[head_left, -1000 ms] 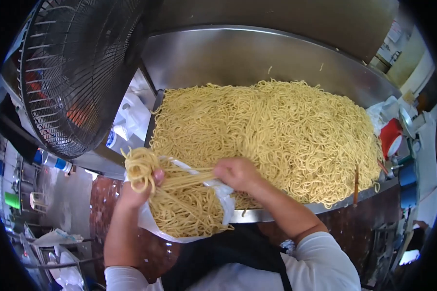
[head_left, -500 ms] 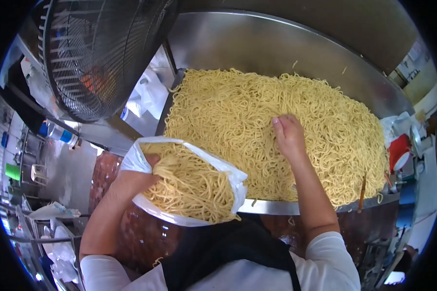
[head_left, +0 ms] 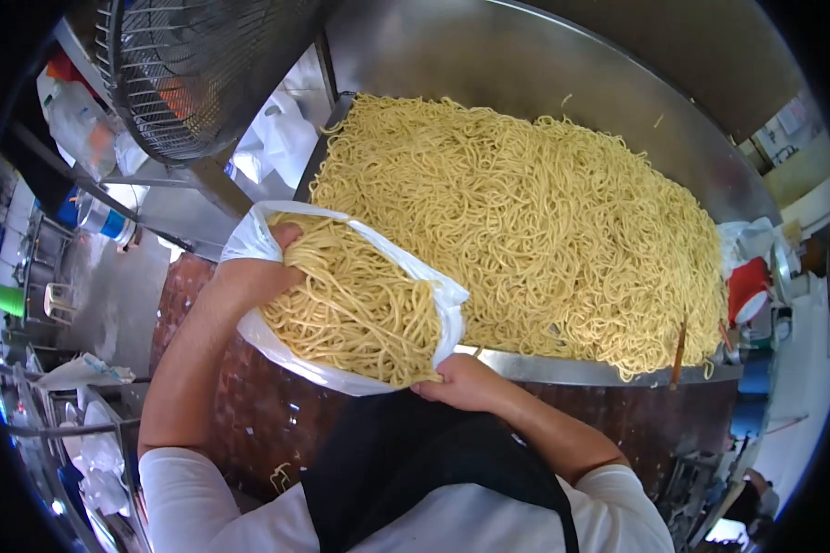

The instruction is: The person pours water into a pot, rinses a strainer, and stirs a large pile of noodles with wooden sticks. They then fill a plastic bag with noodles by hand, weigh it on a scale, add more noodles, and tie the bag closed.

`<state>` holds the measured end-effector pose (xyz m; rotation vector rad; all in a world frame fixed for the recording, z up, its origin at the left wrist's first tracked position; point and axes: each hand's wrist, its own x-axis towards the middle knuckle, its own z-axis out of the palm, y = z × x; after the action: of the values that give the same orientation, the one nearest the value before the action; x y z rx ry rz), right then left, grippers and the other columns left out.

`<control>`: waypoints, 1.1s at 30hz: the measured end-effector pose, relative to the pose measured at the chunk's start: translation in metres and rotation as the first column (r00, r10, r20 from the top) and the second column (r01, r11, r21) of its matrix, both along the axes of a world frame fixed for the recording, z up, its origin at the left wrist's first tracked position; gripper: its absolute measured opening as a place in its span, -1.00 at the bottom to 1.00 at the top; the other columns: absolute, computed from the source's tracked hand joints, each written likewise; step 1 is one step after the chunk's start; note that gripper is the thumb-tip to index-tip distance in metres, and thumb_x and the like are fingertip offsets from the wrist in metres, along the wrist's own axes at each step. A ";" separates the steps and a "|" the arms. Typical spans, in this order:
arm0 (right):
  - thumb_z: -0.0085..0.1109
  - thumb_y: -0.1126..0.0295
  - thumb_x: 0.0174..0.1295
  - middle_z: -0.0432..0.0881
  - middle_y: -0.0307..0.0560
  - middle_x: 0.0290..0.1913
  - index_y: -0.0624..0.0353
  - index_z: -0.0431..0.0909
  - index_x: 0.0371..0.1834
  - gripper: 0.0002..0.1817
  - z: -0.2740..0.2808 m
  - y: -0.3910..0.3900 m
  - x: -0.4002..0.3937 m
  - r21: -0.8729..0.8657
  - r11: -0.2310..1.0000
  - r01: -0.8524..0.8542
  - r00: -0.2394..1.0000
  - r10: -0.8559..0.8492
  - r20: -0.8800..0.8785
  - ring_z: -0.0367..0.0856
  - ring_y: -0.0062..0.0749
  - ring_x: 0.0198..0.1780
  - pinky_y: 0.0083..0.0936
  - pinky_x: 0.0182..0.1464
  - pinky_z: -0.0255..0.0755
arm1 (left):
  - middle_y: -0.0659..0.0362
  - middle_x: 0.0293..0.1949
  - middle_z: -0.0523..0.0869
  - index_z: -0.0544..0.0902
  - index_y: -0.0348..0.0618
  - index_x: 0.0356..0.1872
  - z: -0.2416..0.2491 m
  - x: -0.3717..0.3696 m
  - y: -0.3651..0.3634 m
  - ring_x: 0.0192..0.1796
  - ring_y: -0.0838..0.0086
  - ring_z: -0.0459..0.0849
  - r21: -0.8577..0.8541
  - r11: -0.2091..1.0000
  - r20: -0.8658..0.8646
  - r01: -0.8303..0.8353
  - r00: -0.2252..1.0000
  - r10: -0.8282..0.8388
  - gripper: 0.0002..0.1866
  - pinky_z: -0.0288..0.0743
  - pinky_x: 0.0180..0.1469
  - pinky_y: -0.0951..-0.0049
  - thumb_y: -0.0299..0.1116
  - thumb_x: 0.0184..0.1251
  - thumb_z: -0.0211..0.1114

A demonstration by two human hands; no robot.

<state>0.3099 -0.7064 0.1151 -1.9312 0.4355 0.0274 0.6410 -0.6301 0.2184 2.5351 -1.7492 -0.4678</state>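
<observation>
Black apron (head_left: 415, 452) nearest. White bag (head_left: 450, 309) held mouth-up just in front of it, full of noodles (head_left: 360, 304). Left hand (head_left: 260, 275) grips bag's left rim, digits over the noodles, grasp partly hidden. Right hand (head_left: 466, 382) closed on the rim at the near right corner. Beyond: big noodle heap (head_left: 526, 221) on steel table (head_left: 544, 370), thin brown stick (head_left: 679, 355) at its near right edge. Fan (head_left: 175, 83) far left, red container (head_left: 749, 288) right of heap.
</observation>
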 end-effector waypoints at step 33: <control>0.06 -0.06 0.31 0.69 0.13 -0.38 0.13 0.72 -0.40 -0.52 0.174 -0.083 0.031 -0.674 0.551 -0.492 0.815 0.020 -0.579 0.66 0.12 -0.24 -0.13 -0.08 0.50 | 0.42 -0.65 0.26 0.55 -0.36 0.19 0.078 -0.023 0.046 -0.67 0.77 0.14 -0.239 0.675 -0.931 -0.698 -0.033 -0.364 -0.55 -0.04 -0.64 0.67 -0.17 0.51 0.13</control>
<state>0.3412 -0.7896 0.2893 -2.9219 0.5496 0.6889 0.6181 -0.5844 0.2967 0.9796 -0.5697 -0.9847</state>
